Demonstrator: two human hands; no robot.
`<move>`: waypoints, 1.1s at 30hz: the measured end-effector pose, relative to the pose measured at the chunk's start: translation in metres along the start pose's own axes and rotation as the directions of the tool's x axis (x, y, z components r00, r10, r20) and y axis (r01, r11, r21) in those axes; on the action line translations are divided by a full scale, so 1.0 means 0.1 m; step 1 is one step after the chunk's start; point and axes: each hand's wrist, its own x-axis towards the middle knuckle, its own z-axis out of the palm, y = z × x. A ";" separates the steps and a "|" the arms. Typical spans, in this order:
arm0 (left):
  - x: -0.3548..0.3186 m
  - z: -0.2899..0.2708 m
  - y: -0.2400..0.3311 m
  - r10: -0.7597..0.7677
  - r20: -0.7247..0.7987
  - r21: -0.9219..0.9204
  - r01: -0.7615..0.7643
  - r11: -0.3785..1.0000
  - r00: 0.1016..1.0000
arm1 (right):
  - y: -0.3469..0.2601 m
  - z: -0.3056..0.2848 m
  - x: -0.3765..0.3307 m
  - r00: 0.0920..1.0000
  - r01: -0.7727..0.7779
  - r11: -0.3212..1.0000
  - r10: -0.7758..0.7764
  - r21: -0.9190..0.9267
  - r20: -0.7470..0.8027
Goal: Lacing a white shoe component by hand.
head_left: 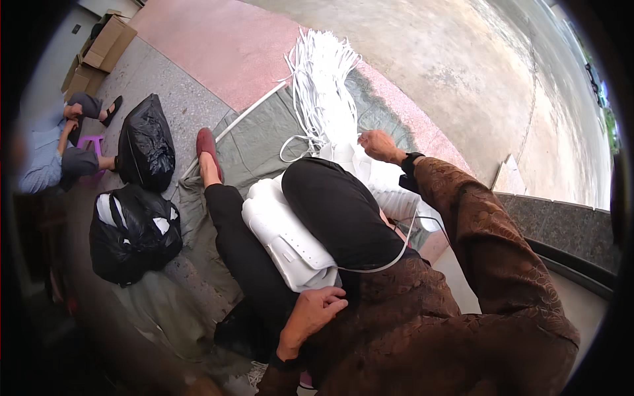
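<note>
A stack of nested white pieces with punched eyelets, looking like shoe uppers [290, 247], lies between my legs. My left hand [312, 320] is at its near end, fingers curled with thumb and forefinger close together; whatever they pinch is too small to make out. Beyond my right knee, my right hand [382, 146] is closed beside more white pieces [396, 201]; its grip is hidden. A large bundle of white laces [321, 82] spreads on the ground ahead. One thin white cord [383, 266] loops across my right thigh.
Two black plastic bags [146, 142] stand at the left, the nearer one showing white contents. Behind them another person sits on a purple stool [92, 142]. Cardboard boxes [109, 43] are at the far left. A grey-green cloth [254, 135] covers the ground; a stone ledge [561, 224] runs at the right.
</note>
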 end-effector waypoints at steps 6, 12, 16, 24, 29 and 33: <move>0.06 0.15 -0.01 0.055 -0.016 0.319 -0.047 0.947 0.998 | -0.06 0.42 0.38 0.982 -0.180 0.957 0.189 0.228 -0.019; 0.18 -0.11 0.16 -0.044 0.225 0.060 0.031 0.998 0.973 | 0.18 0.76 0.90 0.886 0.027 1.000 -0.026 0.005 0.463; 0.26 -0.08 0.09 0.108 0.195 0.073 -0.124 0.990 0.975 | 0.46 0.99 1.00 0.902 0.035 0.961 0.088 -0.274 0.424; 0.17 0.00 -0.07 0.164 0.130 0.141 -0.182 0.973 0.978 | -0.15 0.30 0.45 0.906 -0.226 0.908 0.329 0.353 -0.266; 0.17 0.12 -0.04 0.033 0.148 0.047 -0.040 0.998 0.988 | -0.02 0.13 0.22 0.791 -0.172 0.871 0.400 0.460 -0.462; 0.09 0.26 -0.09 0.134 0.008 0.193 -0.133 0.972 0.991 | -0.03 0.08 0.12 0.765 -0.127 0.687 0.527 0.716 -0.370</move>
